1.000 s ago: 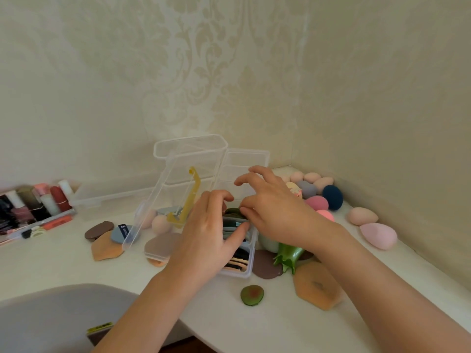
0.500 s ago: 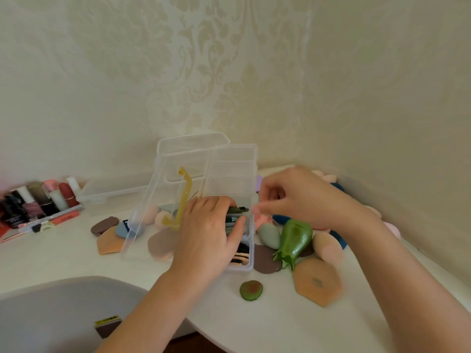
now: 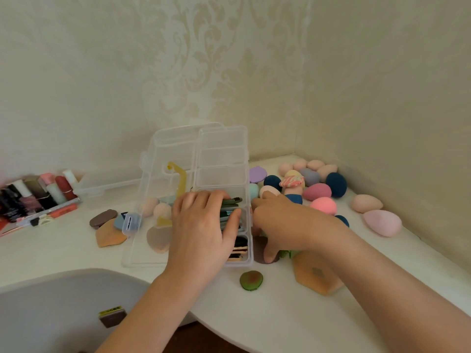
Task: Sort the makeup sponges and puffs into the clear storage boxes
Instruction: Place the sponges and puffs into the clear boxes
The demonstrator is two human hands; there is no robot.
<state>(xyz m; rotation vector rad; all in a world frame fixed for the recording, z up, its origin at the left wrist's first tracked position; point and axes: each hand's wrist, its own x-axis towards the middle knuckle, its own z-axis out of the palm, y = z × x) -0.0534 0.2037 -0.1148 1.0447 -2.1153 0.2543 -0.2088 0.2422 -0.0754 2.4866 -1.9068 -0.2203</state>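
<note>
Both bare forearms reach forward, the left hand [image 3: 201,225] palm down with fingers and thumb curled round flat dark-green puffs [image 3: 230,203], the right hand [image 3: 283,220] just beside it, fingers bent downward.

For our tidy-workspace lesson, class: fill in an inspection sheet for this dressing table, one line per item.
Surface: white table in a corner.
Job's things: clear box open, flat puffs stacked in one compartment; egg sponges loose to its right; avocado puff in front.
Clutter: bottles at far left.
Hands: left hand holds the flat puffs; right hand low beside the box, grip unclear.
Cables: nothing seen.
Surroundings: patterned wall on two sides.
</note>
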